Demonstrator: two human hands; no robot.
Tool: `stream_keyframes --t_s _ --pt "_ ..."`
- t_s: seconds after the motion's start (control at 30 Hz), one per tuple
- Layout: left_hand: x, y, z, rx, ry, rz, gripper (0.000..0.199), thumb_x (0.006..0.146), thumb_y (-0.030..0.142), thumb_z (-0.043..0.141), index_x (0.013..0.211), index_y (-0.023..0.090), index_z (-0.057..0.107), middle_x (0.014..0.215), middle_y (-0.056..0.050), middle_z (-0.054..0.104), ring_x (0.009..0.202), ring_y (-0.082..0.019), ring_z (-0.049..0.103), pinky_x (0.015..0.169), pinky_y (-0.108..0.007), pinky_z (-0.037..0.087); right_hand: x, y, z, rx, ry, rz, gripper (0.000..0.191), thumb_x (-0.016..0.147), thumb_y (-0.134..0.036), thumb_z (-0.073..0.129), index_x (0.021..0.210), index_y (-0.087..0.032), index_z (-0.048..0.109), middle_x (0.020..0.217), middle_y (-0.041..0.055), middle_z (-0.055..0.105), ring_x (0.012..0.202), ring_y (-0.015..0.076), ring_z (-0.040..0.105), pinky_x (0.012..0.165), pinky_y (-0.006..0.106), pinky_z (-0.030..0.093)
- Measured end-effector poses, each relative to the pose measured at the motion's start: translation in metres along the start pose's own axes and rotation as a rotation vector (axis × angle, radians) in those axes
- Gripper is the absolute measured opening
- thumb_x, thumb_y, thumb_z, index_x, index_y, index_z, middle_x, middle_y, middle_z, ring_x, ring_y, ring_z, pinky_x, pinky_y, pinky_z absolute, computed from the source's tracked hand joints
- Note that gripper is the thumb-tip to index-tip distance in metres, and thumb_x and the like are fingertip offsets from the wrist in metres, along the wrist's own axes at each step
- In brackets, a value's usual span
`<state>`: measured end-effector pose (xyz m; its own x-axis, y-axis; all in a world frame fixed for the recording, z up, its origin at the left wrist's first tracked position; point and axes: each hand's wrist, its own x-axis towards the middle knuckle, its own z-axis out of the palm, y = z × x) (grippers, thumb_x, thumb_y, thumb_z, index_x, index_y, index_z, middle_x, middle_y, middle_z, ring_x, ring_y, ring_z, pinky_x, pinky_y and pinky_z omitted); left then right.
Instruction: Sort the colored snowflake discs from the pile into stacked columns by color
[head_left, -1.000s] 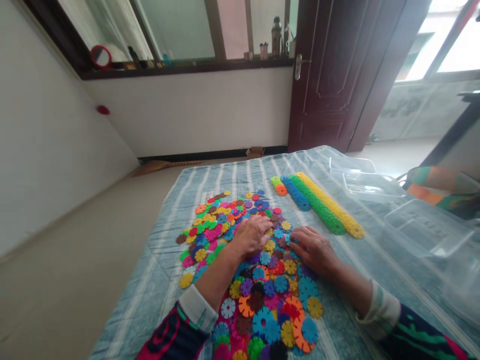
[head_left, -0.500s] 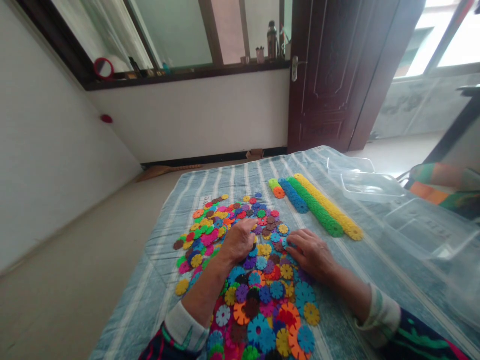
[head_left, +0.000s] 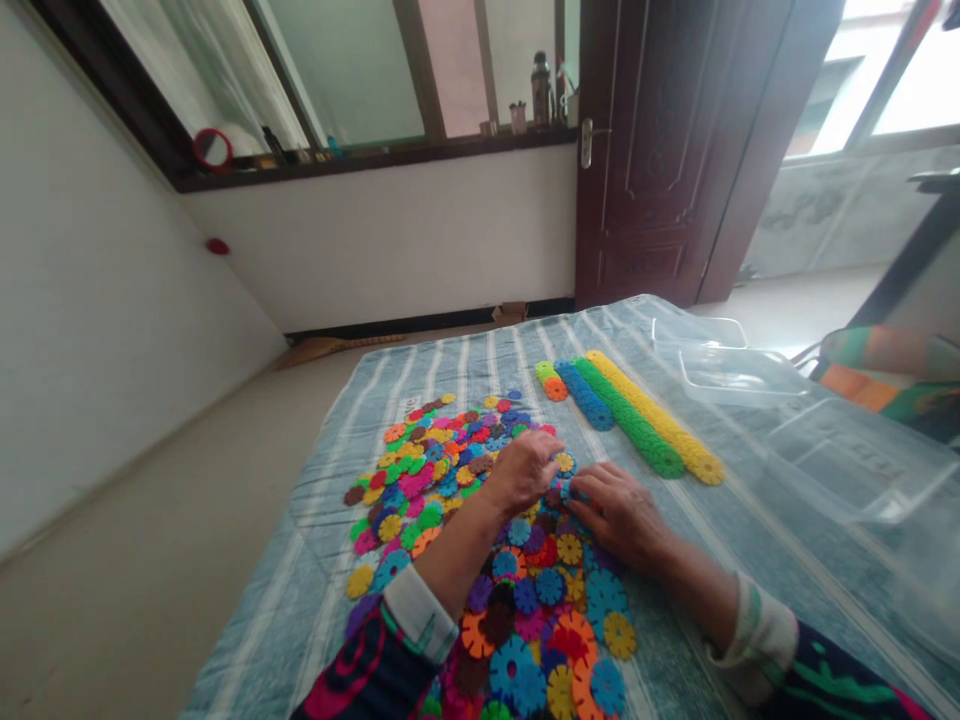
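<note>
Many colourful plastic snowflake discs (head_left: 514, 660), round with notched rims, lie in a loose heap on the striped cloth. Over the heap's right part, my left hand (head_left: 525, 470) reaches across with fingers bent together; what they hold, if anything, is hidden. My right hand (head_left: 619, 512) rests at the right edge of the heap, its fingers curled on a blue snowflake disc (head_left: 566, 489). A yellow disc (head_left: 565, 462) lies between the two hands, by the left fingertips. Beyond them are a yellow stack (head_left: 652, 415), a green stack (head_left: 628, 415), a blue stack (head_left: 585, 395) and a short lime-and-orange stack (head_left: 553, 385).
Clear plastic boxes (head_left: 855, 465) stand along the right side of the striped cloth (head_left: 315, 560). An orange-and-green fabric item (head_left: 870, 390) is past them. A brown door (head_left: 652, 150) and a wall with a window ledge lie beyond the far edge.
My left hand has moved to the right across the heap, closer to my right hand. My right hand stays nearly in place at the heap's edge.
</note>
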<state>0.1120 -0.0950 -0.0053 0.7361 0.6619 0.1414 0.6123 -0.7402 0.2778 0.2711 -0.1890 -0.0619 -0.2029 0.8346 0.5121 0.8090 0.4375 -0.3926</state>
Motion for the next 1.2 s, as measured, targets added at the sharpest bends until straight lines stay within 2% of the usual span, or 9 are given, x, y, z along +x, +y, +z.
stream_keyframes --t_s 0.1,0.17,0.3,0.4,0.57,0.7,0.83,0.93,1.2 --pt "0.020 0.011 0.003 0.075 -0.099 -0.065 0.019 0.076 0.017 0.059 0.091 0.018 0.070 0.098 -0.008 0.067 0.099 -0.024 0.059 0.088 -0.034 0.048 0.001 0.000 0.000 0.015 -0.013 -0.005 0.012 0.092 -0.026 0.054 0.086 -0.023 0.063 0.089 0.0056 0.068 0.086 0.0208 0.060 0.078 0.033 0.048" --pt "0.026 0.012 0.002 0.069 -0.139 -0.099 0.013 0.071 0.017 0.060 0.081 0.017 0.069 0.093 -0.008 0.066 0.095 -0.024 0.059 0.082 -0.033 0.048 0.002 0.000 0.000 0.024 -0.023 0.003 0.010 0.092 -0.025 0.056 0.086 -0.022 0.063 0.088 0.0054 0.068 0.087 0.0209 0.060 0.079 0.033 0.047" --pt "0.027 0.003 -0.004 -0.003 -0.167 -0.140 0.002 0.062 0.015 0.061 0.061 0.017 0.063 0.070 -0.002 0.061 0.075 -0.018 0.057 0.066 -0.026 0.045 0.003 0.001 0.000 0.034 -0.037 0.015 0.010 0.091 -0.025 0.057 0.084 -0.022 0.063 0.088 0.0047 0.067 0.088 0.0202 0.059 0.079 0.032 0.046" --pt "0.022 -0.006 -0.007 -0.097 -0.169 -0.170 0.005 0.063 0.020 0.062 0.066 0.016 0.063 0.063 0.002 0.058 0.065 -0.014 0.054 0.060 -0.023 0.042 0.003 0.002 0.002 0.055 -0.021 0.029 0.010 0.091 -0.026 0.057 0.084 -0.022 0.063 0.087 0.0046 0.067 0.087 0.0201 0.059 0.080 0.032 0.046" --pt "0.003 -0.013 -0.010 -0.515 -0.104 -0.256 0.012 0.064 0.027 0.063 0.067 0.015 0.060 0.062 0.003 0.056 0.058 -0.011 0.051 0.056 -0.022 0.041 0.003 0.007 0.007 0.137 0.095 0.145 0.009 0.089 -0.026 0.059 0.092 -0.021 0.066 0.089 0.0052 0.069 0.086 0.0200 0.061 0.079 0.031 0.047" --pt "-0.020 0.000 -0.011 -0.730 -0.027 -0.307 0.012 0.064 0.027 0.064 0.067 0.015 0.063 0.063 0.003 0.057 0.060 -0.011 0.050 0.059 -0.023 0.040 0.003 0.008 0.010 0.200 0.163 0.182 0.014 0.087 -0.027 0.060 0.098 -0.022 0.067 0.087 0.0048 0.070 0.084 0.0197 0.062 0.076 0.031 0.048" --pt "-0.037 0.017 -0.003 -0.743 0.034 -0.319 0.010 0.067 0.026 0.060 0.069 0.016 0.062 0.059 0.004 0.054 0.057 -0.010 0.048 0.056 -0.022 0.037 0.002 0.003 0.007 0.293 0.146 0.095 0.011 0.087 -0.023 0.057 0.083 -0.022 0.068 0.078 0.0029 0.069 0.077 0.0179 0.063 0.072 0.028 0.049" --pt "-0.049 0.017 -0.002 -0.648 0.101 -0.326 0.009 0.069 0.024 0.057 0.068 0.017 0.061 0.059 0.003 0.055 0.056 -0.010 0.048 0.054 -0.022 0.037 0.003 0.000 0.004 0.338 0.171 0.074 0.014 0.087 -0.021 0.056 0.079 -0.021 0.068 0.078 0.0033 0.069 0.077 0.0177 0.064 0.072 0.028 0.050" --pt "-0.097 -0.037 -0.030 -0.284 0.264 -0.426 0.019 0.076 0.033 0.052 0.070 0.021 0.065 0.067 0.001 0.065 0.064 -0.015 0.060 0.064 -0.025 0.049 0.010 0.019 -0.015 0.360 0.264 0.304 0.020 0.085 -0.033 0.059 0.078 -0.020 0.072 0.074 0.0017 0.072 0.067 0.0164 0.065 0.066 0.025 0.050"
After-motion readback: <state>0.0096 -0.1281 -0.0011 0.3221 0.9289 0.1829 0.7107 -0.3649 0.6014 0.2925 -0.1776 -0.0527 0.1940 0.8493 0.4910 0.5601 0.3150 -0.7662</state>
